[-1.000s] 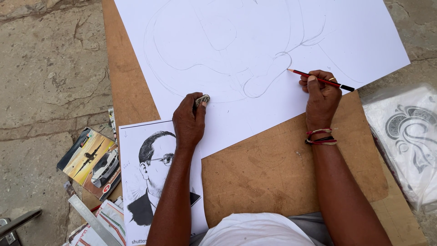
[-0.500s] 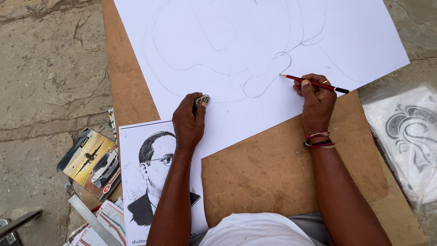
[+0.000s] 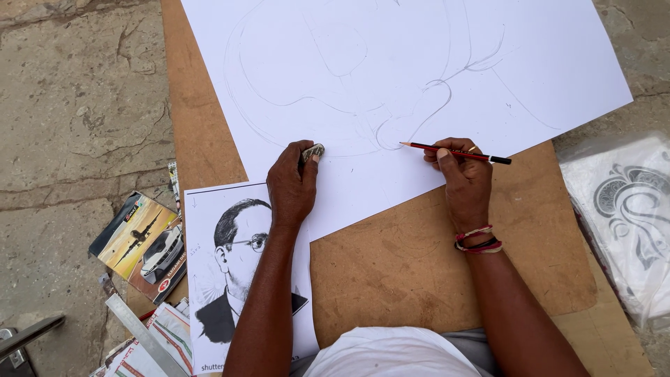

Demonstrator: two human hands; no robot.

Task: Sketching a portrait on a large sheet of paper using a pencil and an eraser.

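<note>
A large white sheet with faint pencil outlines lies on a brown board. My right hand grips a red pencil with a black end; its tip points left and touches the paper just below a looped line. My left hand rests on the sheet's lower edge and pinches a small grey eraser between thumb and fingers. Red and black thread bands circle my right wrist. A black-and-white printed portrait of a person in glasses lies under my left forearm.
Left of the board on the cracked stone floor lie a glossy booklet showing a plane and a car, a metal ruler and some papers. A clear plastic bag holding a black-and-white print sits at the right.
My right hand has slid left and slightly down along the paper, bringing the pencil tip nearer the looped line. The left hand with the eraser has stayed in place.
</note>
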